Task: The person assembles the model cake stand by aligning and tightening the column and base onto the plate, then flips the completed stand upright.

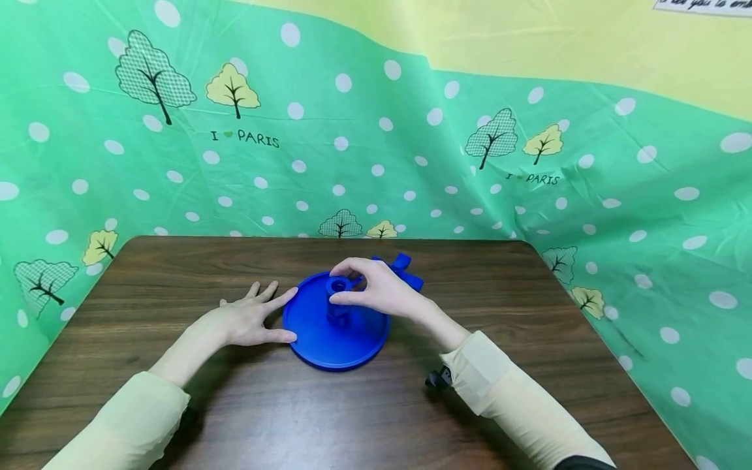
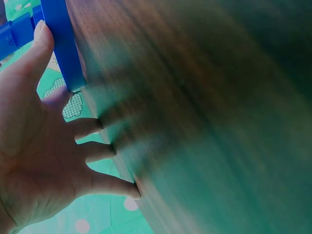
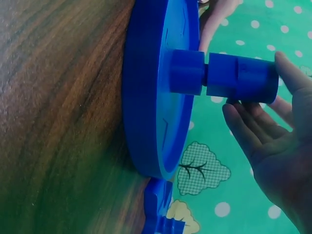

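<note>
A round blue base (image 1: 320,349) with a raised rim lies flat on the table, a short post (image 3: 187,72) standing at its middle. Above this post, in line with it, is a hollow blue cylinder (image 3: 251,79); a thin dark gap shows between the two in the right wrist view. My right hand (image 1: 384,287) holds the cylinder near its top, thumb on one side and fingers on the other. With spread fingers, my left hand (image 1: 247,320) rests at the base's left side, thumb and index finger against the rim and the other fingertips on the table.
Just behind the base, on its right, lies a blue part with several arms (image 1: 402,263), partly hidden by my right hand. The brown wooden table (image 1: 499,313) ends at a green and yellow patterned cloth (image 1: 376,130) at the back and sides.
</note>
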The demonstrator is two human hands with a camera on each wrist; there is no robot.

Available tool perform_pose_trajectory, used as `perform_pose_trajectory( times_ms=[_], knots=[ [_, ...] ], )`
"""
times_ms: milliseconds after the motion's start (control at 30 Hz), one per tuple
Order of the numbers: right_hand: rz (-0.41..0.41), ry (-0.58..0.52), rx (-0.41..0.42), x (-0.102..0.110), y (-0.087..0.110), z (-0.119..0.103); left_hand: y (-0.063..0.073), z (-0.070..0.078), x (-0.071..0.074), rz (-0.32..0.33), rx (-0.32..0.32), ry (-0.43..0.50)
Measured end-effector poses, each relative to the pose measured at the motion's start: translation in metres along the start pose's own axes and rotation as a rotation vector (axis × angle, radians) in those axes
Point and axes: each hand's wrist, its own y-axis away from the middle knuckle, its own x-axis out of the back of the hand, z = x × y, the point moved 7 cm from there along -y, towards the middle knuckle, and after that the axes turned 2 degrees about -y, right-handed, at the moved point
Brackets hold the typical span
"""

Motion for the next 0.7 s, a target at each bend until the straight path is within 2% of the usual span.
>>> perform_pose_trajectory(
  times_ms=[400, 700],
  knots=[
    [-0.113, -0.036, 0.022, -0.0009, 0.0031, -0.0024, -0.0006, -0.0019, -0.0001, -0.003, 0.009, -0.002],
    [-0.067, -0.042, 0.006, -0.0015, 0.0022, -0.0011, -0.0004, -0.0004, 0.0003, 0.001, 0.003, 0.000]
  ],
)
